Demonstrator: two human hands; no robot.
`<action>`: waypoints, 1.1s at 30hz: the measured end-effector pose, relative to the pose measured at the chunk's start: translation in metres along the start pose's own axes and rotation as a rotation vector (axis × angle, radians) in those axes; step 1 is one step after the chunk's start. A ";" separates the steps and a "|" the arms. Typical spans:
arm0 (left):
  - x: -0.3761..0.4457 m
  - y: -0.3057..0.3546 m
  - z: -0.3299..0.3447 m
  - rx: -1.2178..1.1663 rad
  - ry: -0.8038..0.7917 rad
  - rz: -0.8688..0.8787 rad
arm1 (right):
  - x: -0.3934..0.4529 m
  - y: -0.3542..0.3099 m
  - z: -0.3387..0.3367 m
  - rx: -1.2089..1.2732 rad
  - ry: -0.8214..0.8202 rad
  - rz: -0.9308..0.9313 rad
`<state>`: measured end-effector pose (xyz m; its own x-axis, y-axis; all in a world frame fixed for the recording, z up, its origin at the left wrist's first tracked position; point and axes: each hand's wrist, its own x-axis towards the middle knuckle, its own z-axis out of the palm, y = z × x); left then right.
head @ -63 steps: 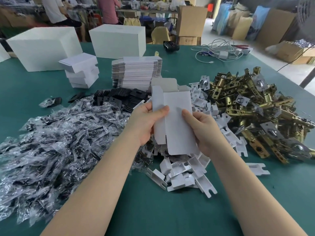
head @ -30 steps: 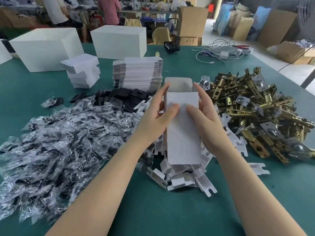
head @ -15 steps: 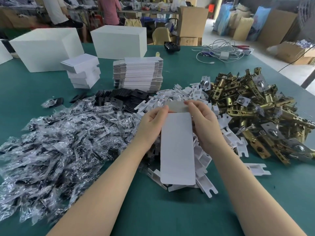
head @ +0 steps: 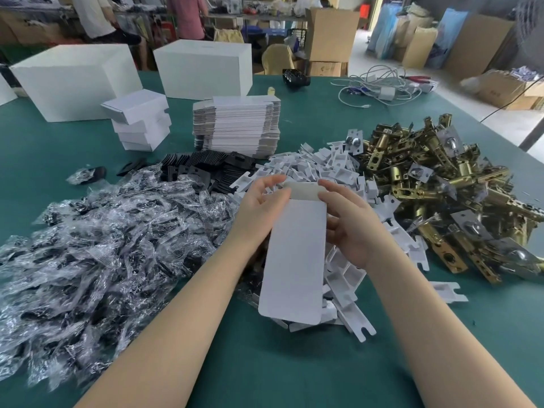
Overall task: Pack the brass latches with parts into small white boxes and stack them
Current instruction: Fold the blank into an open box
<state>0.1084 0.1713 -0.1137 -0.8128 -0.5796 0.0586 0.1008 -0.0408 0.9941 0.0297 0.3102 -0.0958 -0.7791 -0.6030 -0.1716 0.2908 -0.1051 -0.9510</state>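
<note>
You've got the small white box (head: 294,260) held up over the bench (head: 265,372), far end flap (head: 303,191) folded over, presumably to shut that end before loading. Both hands sit at the far end: left hand (head: 259,207) curled on the left edge, right hand (head: 350,225) gripping the right side, fingers (head: 329,198) on the flap. Brass latches (head: 441,195) are piled right, finished boxes (head: 141,125) stacked far left.

Likely a packing workshop: cardboard cartons (head: 332,28), piled brass latches (head: 435,184).
</note>
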 end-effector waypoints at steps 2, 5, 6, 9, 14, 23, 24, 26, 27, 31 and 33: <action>0.000 0.001 0.001 0.058 0.034 0.025 | -0.001 -0.001 0.000 -0.052 0.049 -0.093; 0.000 -0.001 0.002 0.143 0.067 0.040 | -0.003 -0.001 0.002 -0.128 0.065 -0.174; 0.000 0.001 0.002 0.152 0.083 0.051 | -0.003 0.000 0.003 -0.140 0.054 -0.175; 0.002 0.000 -0.002 0.174 0.101 0.061 | -0.005 0.002 0.005 -0.161 0.031 -0.179; -0.002 0.004 -0.001 -0.061 0.124 -0.002 | -0.002 0.006 0.006 -0.178 0.042 -0.273; 0.007 0.025 -0.004 -0.125 0.117 -0.247 | 0.009 -0.023 0.016 -0.146 -0.062 0.104; 0.008 0.031 -0.004 -0.124 0.106 -0.276 | 0.012 -0.028 0.018 -0.143 -0.058 0.130; 0.012 0.044 -0.008 -0.103 0.044 -0.300 | 0.019 -0.039 0.023 -0.161 -0.036 0.109; 0.013 0.050 -0.011 -0.092 -0.007 -0.293 | 0.021 -0.044 0.025 -0.169 -0.022 0.066; 0.012 0.072 -0.021 -0.053 -0.193 -0.186 | 0.022 -0.057 0.026 -0.154 -0.048 -0.155; 0.012 0.079 -0.022 -0.063 -0.192 -0.120 | 0.020 -0.061 0.026 -0.158 -0.099 -0.256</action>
<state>0.1193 0.1435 -0.0361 -0.9146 -0.4026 -0.0371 0.0276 -0.1539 0.9877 0.0105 0.2841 -0.0349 -0.7559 -0.6476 0.0966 -0.0031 -0.1439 -0.9896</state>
